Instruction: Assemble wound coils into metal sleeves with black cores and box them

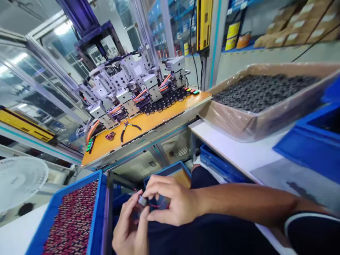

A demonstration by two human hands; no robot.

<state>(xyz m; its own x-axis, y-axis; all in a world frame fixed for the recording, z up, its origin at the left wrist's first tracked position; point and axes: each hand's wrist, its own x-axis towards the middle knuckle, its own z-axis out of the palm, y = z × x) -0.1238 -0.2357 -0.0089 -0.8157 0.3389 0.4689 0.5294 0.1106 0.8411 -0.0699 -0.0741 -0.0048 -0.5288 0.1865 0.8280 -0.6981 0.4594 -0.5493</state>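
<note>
Low in the middle of the view, my left hand (132,225) pinches a small grey metallic part (142,201) between thumb and fingertips. My right hand (172,198) comes in from the right and touches the same spot, its index finger beside the part and its thumb below. Thin reddish wires show between the two hands; their ends are blurred. The fingers of my right hand are curled together, and what they pinch is too small and smeared to make out.
A blue bin (99,198) of red and dark parts stands at left. Pliers (126,128) lie on the orange bench (148,124) before a machine (119,81). Rightward, a lined carton (244,125) of black parts and a blue bin (305,141) rest on a white table (220,145).
</note>
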